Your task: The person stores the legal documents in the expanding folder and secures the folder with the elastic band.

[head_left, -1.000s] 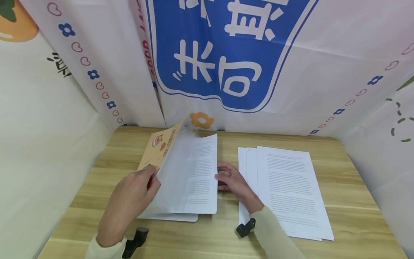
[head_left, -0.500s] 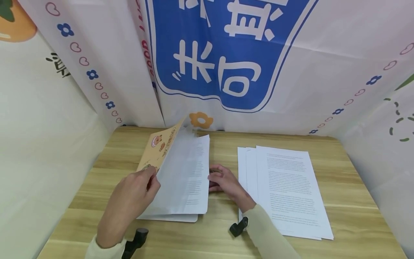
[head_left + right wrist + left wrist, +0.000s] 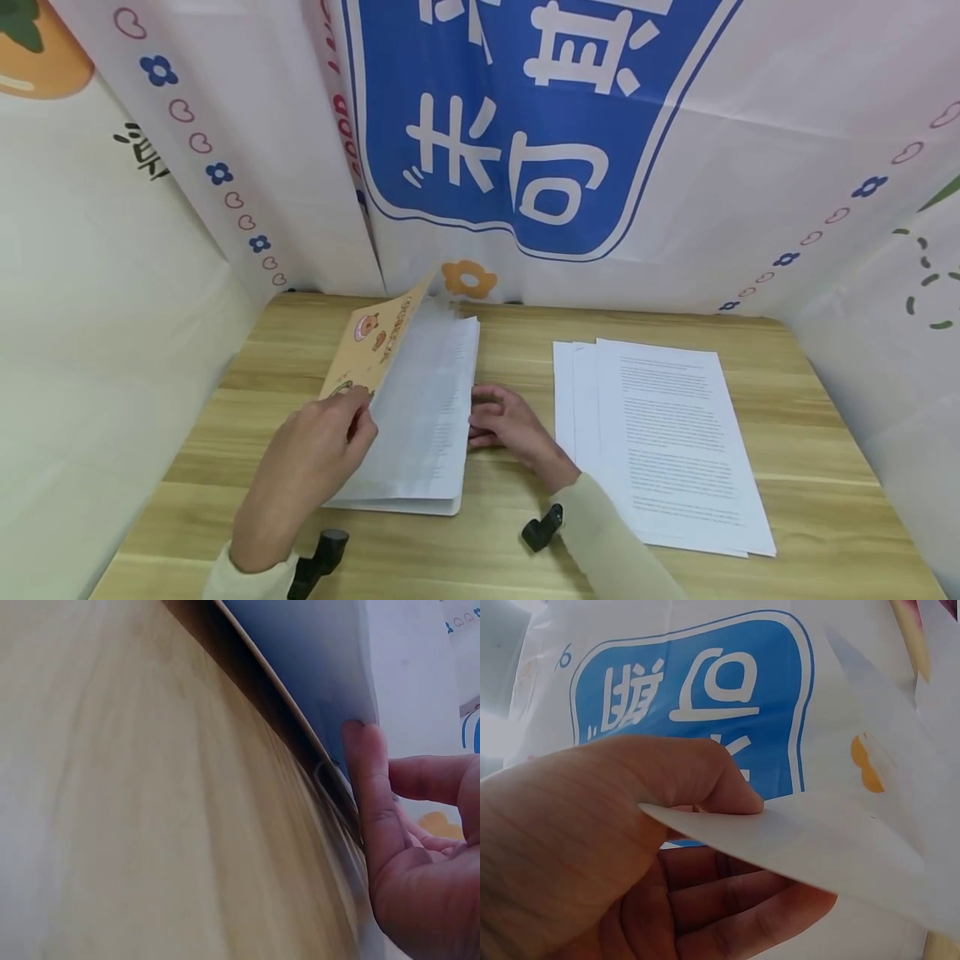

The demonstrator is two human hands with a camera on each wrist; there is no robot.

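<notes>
On the left of the table lies a folder point(image 3: 372, 337) with an orange cartoon cover, its cover raised at a slant. My left hand point(image 3: 307, 467) pinches the edge of that cover between thumb and fingers, as the left wrist view also shows. Under the cover, a translucent pocket sheet point(image 3: 408, 417) lies over printed paper point(image 3: 456, 392), whose right edge sticks out slightly. My right hand point(image 3: 513, 429) holds that edge with thumb and fingertips. In the right wrist view, the fingers point(image 3: 367, 765) meet the white paper just above the folder's edge.
To the right on the wooden table point(image 3: 810, 467) lies a loose stack of printed sheets point(image 3: 675, 442), slightly fanned. A white printed cloth point(image 3: 750, 183) walls off the back and sides. Each wrist carries a small black camera point(image 3: 542, 527).
My right hand has moved left, and the printed paper has slid left with it, deeper under the translucent sheet. The left hand still holds the cover raised in nearly the same place.
</notes>
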